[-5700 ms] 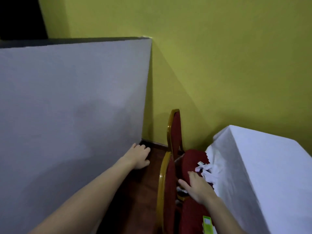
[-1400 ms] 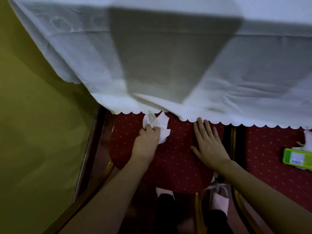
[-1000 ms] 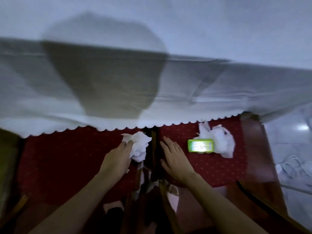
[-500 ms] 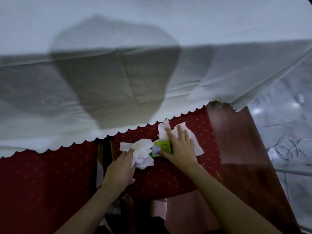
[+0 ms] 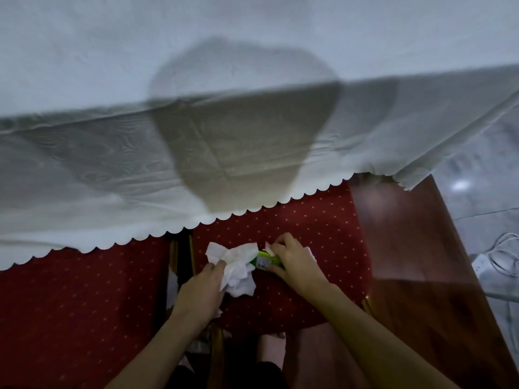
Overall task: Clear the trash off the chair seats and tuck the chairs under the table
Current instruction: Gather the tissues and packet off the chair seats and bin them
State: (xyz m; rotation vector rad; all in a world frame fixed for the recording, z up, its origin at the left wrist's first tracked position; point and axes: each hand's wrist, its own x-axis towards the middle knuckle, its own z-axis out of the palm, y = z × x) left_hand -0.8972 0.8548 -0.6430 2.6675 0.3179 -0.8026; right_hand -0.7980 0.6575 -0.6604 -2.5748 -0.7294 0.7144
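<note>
Two red dotted chair seats stand side by side under the hanging white tablecloth (image 5: 140, 178): the left chair seat (image 5: 70, 304) and the right chair seat (image 5: 323, 220). My left hand (image 5: 200, 293) grips a crumpled white tissue (image 5: 238, 268) over the right seat. Just to its right, my right hand (image 5: 295, 265) curls its fingers round a small green packet (image 5: 265, 260) together with another white tissue (image 5: 310, 252), which shows only at the hand's edges.
A shadow falls on the tablecloth above the seats. A brown wooden strip of floor (image 5: 421, 262) runs right of the chairs, then pale tiles with a white power strip and cables (image 5: 494, 259). My feet (image 5: 271, 343) show below the seats.
My right hand has gone from lying flat on the packet and tissue to curling round them. The left hand keeps its tissue, now touching the packet. The view shifted slightly.
</note>
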